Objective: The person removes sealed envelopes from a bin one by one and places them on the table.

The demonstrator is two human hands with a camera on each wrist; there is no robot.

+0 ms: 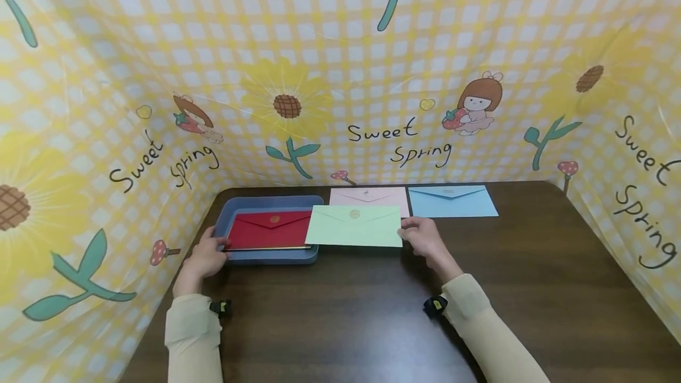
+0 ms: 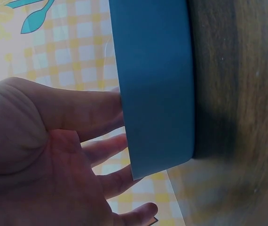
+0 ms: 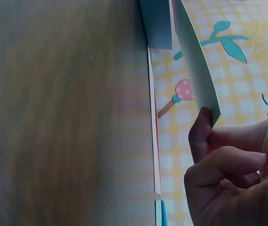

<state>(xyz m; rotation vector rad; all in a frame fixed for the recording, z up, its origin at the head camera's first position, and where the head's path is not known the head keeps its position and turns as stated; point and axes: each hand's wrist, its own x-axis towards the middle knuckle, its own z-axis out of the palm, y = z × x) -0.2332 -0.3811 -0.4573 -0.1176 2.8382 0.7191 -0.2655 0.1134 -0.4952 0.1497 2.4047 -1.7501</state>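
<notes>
From my head view, my left hand (image 1: pixel 204 257) grips the left side of the blue tray (image 1: pixel 271 257), the red envelope (image 1: pixel 268 232) lying inside it. My right hand (image 1: pixel 422 236) pinches the green envelope (image 1: pixel 353 228) over the tray's right rim. At my left wrist, thumb and fingers meet the tray's edge. At my right, they clamp the green envelope's corner.

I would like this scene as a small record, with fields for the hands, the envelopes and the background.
Left hand: touches the blue tray's left end; hold partly hidden
Right hand: pinches the green envelope by its right edge
Green envelope: raised, overlapping the tray's right end in the head view
Red envelope: in the tray
Pink envelope: far side of the table, partly hidden
Light blue envelope: right of the pink one
Background: yellow-and-white checked cloth
</notes>
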